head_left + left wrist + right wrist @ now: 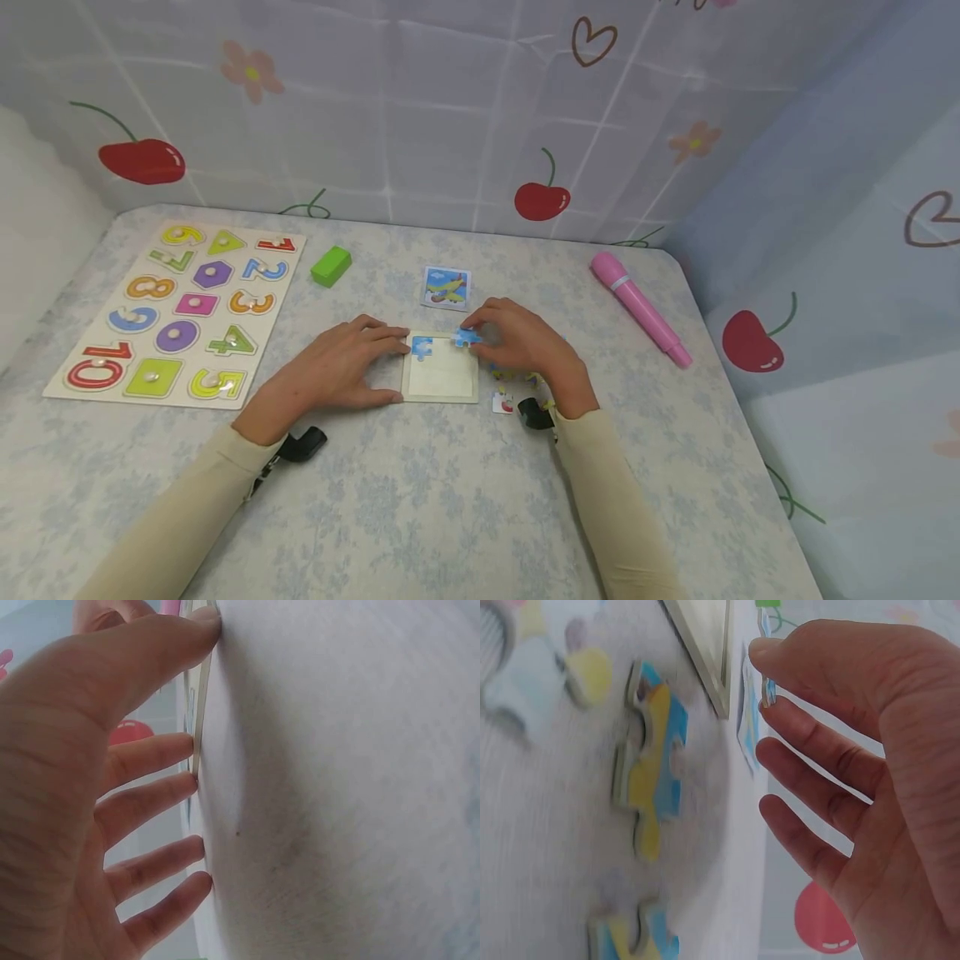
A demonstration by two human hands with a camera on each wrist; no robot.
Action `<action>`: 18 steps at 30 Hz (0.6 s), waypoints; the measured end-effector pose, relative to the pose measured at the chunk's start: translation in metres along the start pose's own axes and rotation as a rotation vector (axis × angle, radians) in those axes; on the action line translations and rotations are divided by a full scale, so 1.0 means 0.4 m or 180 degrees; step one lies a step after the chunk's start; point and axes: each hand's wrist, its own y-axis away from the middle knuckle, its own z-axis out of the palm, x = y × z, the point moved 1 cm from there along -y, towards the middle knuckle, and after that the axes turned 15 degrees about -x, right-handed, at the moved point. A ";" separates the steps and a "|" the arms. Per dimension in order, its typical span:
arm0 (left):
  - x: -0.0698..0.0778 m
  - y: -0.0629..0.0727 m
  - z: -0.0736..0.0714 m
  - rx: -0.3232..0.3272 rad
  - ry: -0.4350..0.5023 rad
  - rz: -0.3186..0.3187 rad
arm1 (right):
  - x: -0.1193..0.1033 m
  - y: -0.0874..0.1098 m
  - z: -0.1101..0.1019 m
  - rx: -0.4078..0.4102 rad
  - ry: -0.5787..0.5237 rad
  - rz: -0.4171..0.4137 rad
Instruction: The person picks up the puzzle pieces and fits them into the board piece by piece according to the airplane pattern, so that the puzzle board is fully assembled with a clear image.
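A square puzzle tray (442, 383) lies mid-table, with one blue puzzle piece (422, 347) in its upper left corner. My left hand (341, 364) rests at the tray's left side, fingers spread and nearly straight, thumb and fingertips touching the edge (201, 712). My right hand (517, 335) pinches another blue jigsaw piece (467, 337) between thumb and fingers over the tray's upper right corner. In the right wrist view this piece shows edge-on between the fingertips. Loose yellow-and-blue pieces (656, 757) lie under the right hand, and a white one (502, 403) with red sits below the tray's right corner.
Behind the tray lies a picture card (447, 288) of a yellow airplane. A green block (331, 267) stands left of it, beside a number-and-shape board (251, 340). On the right is a pink marker-shaped stick (645, 312). A printed curtain (420, 108) hangs along the table's back edge.
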 end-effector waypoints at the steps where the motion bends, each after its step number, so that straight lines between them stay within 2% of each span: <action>1: 0.000 -0.001 0.000 -0.0001 0.0003 0.0000 | -0.003 -0.003 0.001 -0.0006 0.0012 -0.0006; 11: 0.003 -0.001 -0.003 -0.0028 0.0023 -0.0009 | -0.035 -0.029 0.016 -0.0127 0.0075 0.0044; 18: 0.004 0.001 -0.002 -0.0018 -0.0007 0.0001 | -0.045 -0.047 0.030 -0.0162 0.0189 -0.0014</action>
